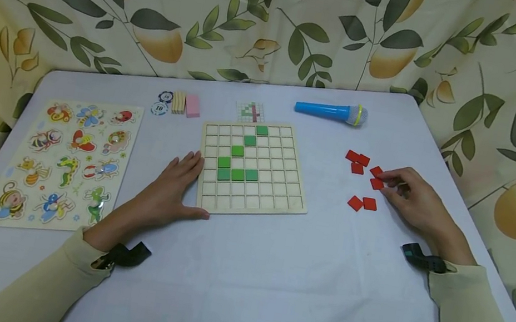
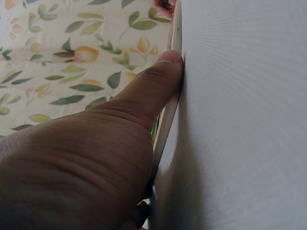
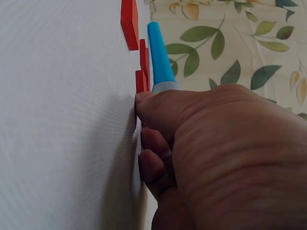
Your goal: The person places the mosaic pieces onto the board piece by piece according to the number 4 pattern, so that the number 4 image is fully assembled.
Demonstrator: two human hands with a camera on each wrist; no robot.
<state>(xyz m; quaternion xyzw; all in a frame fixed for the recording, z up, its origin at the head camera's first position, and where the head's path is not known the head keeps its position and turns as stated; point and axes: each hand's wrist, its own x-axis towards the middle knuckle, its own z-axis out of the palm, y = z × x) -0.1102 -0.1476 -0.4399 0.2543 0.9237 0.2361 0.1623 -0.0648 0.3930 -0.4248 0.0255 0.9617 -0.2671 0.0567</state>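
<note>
My left hand (image 1: 169,189) rests at the left edge of a gridded wooden board (image 1: 275,209), its fingers extended along the side and its thumb at the front corner. In the left wrist view the thumb (image 2: 144,91) touches the board's edge. Several green tiles (image 1: 238,175) sit in the board's squares. On the right, my right hand (image 1: 416,200) has its fingers curled, pinching a red square tile (image 1: 376,184) between thumb and index finger at the table surface. Another red tile (image 1: 375,171) lies by the index fingertip. More red tiles (image 1: 357,168) lie loose to the left.
A blue toy microphone (image 1: 326,111) lies at the back right. Behind the board are a small pattern card (image 1: 243,111), a pink block (image 1: 192,106), cream pieces (image 1: 178,103) and round chips (image 1: 160,108). An insect picture board (image 1: 57,146) lies at the left.
</note>
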